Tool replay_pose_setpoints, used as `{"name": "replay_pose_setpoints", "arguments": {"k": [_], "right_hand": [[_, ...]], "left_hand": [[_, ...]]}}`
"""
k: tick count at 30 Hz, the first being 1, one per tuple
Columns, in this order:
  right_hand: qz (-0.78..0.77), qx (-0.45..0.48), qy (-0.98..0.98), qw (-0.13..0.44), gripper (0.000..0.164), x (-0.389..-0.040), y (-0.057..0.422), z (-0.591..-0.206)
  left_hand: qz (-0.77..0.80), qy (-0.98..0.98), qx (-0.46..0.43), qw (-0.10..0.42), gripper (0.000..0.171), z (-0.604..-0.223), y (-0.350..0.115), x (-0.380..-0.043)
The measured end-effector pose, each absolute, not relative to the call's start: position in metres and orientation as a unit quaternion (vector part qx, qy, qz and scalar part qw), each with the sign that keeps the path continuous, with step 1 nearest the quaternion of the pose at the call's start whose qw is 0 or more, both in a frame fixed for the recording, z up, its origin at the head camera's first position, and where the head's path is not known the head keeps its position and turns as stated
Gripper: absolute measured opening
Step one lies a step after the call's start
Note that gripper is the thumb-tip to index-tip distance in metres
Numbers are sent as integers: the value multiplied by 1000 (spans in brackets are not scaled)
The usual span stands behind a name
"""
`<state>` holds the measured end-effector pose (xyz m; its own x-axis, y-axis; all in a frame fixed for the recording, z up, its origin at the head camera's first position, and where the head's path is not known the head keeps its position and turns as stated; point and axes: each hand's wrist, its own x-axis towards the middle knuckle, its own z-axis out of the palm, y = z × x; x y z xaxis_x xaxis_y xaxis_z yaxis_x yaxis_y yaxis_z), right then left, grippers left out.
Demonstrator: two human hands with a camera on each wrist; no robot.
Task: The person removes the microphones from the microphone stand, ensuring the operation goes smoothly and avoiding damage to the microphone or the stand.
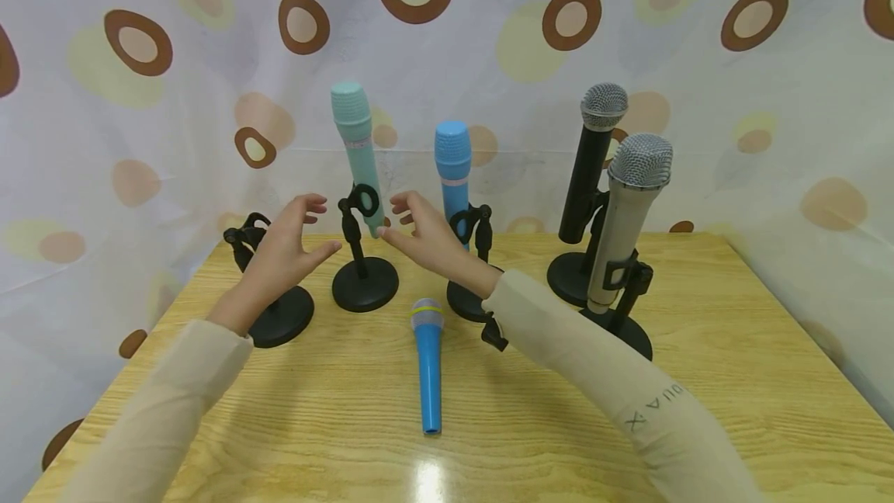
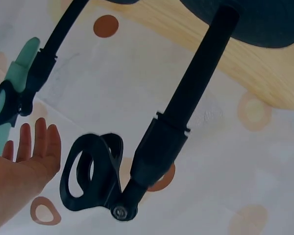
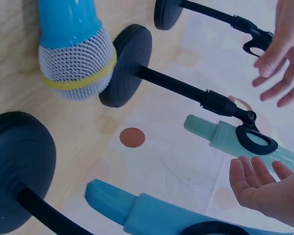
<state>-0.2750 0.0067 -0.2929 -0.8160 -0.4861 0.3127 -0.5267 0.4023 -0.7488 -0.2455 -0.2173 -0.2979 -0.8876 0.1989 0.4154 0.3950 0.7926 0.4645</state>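
Note:
A mint-green microphone leans upright in the ring clip of a black desk stand at the back left. To its left is my left hand, fingers and thumb spread, holding nothing. On the other side, my right hand has its fingers loosely bent near the mint-green microphone and grips nothing. Both hands look apart from that microphone. Beneath my left hand stands another black stand, its clip without a microphone. Behind my right hand, a blue microphone sits in its own stand, partly hidden by the hand and forearm.
A smaller blue microphone with a silver mesh head lies on the wooden table at the front. At the right, a black microphone and a pale silver-headed microphone tilt in stands. A patterned cloth hangs behind.

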Motion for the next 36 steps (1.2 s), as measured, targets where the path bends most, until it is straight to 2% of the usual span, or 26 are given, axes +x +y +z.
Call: {"name": "replay_pose_setpoints", "arguments": {"k": [21,36], "right_hand": [[486,257,-833,60,52,-303,-14,-265],[510,273,-812,80,56,-318,-27,-258]], "left_hand": [[-389,-909,-103,107,69,-352,-207,-274],[-424,-899,-86,69,63,-376,-205,-286]]}}
